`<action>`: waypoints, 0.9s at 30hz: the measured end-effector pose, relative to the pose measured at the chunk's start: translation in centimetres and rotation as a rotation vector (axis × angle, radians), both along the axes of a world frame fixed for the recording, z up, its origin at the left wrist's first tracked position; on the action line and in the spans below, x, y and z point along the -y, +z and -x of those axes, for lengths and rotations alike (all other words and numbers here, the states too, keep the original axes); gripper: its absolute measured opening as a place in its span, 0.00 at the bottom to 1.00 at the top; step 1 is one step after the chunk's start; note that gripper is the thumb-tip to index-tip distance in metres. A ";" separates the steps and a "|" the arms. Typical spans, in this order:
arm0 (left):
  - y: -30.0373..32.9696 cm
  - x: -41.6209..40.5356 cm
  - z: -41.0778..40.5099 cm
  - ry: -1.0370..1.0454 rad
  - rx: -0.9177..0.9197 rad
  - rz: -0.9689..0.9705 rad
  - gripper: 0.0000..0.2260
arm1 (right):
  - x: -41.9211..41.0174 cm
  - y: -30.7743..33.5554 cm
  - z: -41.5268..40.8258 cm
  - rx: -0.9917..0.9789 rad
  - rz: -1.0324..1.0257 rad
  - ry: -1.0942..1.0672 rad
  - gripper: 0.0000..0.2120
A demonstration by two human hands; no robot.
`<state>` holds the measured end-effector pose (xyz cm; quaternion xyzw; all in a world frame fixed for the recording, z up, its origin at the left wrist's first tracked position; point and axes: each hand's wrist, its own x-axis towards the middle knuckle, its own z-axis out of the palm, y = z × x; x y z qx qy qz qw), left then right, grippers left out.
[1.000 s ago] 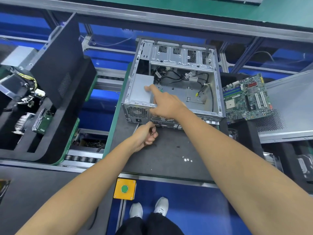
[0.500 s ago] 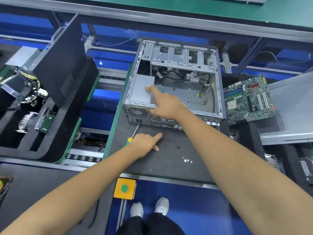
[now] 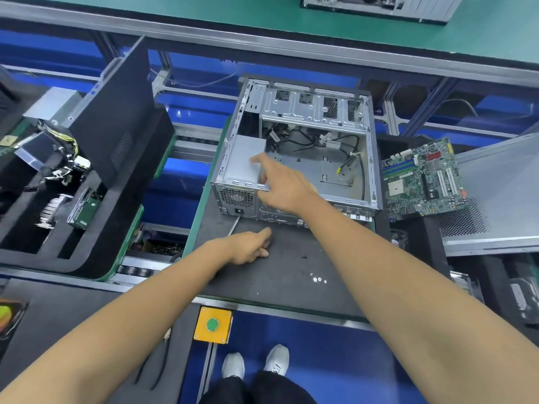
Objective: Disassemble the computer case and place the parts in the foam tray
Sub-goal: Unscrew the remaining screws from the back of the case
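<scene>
The open silver computer case lies on the dark mat in the middle. A grey power supply sits in its near left corner. My right hand reaches over the case's near rim, with straight fingers touching the top of the power supply. On the mat in front of the case rests my left hand, fingers loosely extended, covering the handle of a screwdriver; only the metal shaft shows. The black foam tray at the left holds removed parts and cables.
A green motherboard lies right of the case, against a grey perforated side panel. A black panel stands upright in the foam tray. Loose screws lie on the mat. A yellow button box sits at the near edge.
My left hand was gripping the screwdriver at the case's rear; it has lowered it onto the mat and flattened over it. My right hand stays on the power supply.
</scene>
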<state>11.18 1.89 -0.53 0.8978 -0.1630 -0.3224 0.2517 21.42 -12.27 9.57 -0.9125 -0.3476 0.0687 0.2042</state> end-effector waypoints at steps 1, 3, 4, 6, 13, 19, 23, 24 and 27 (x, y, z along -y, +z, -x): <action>0.2 -0.1 0.1 0.014 -0.016 0.024 0.10 | 0.3 -0.1 0.4 0.136 -0.049 0.035 0.30; 0.4 0.1 0.3 -0.020 0.037 -0.013 0.14 | 1.2 -0.6 1.3 0.475 -0.140 0.150 0.23; 0.3 0.4 0.4 -0.052 0.065 -0.061 0.16 | 2.2 -1.2 1.9 0.594 -0.168 0.242 0.20; 0.4 1.2 0.5 -0.117 0.092 -0.181 0.19 | 4.9 -3.2 2.8 0.701 -0.129 0.506 0.14; 0.6 2.1 0.5 -0.068 -0.003 -0.212 0.06 | 12.4 -9.9 5.0 0.103 0.605 0.519 0.25; 0.0 2.6 3.0 0.348 -0.297 0.354 0.06 | 10.9 -10.3 5.7 0.029 0.673 0.461 0.17; -0.2 4.1 3.4 0.677 -0.530 0.656 0.05 | 10.1 -10.0 5.6 -0.004 0.717 0.487 0.13; -0.2 4.4 3.3 0.755 -0.547 0.680 0.05 | 10.1 -9.9 5.5 -0.011 0.717 0.478 0.13; 0.2 5.5 2.8 0.948 -0.555 0.690 0.06 | 10.5 -9.4 5.7 -0.056 0.573 0.380 0.08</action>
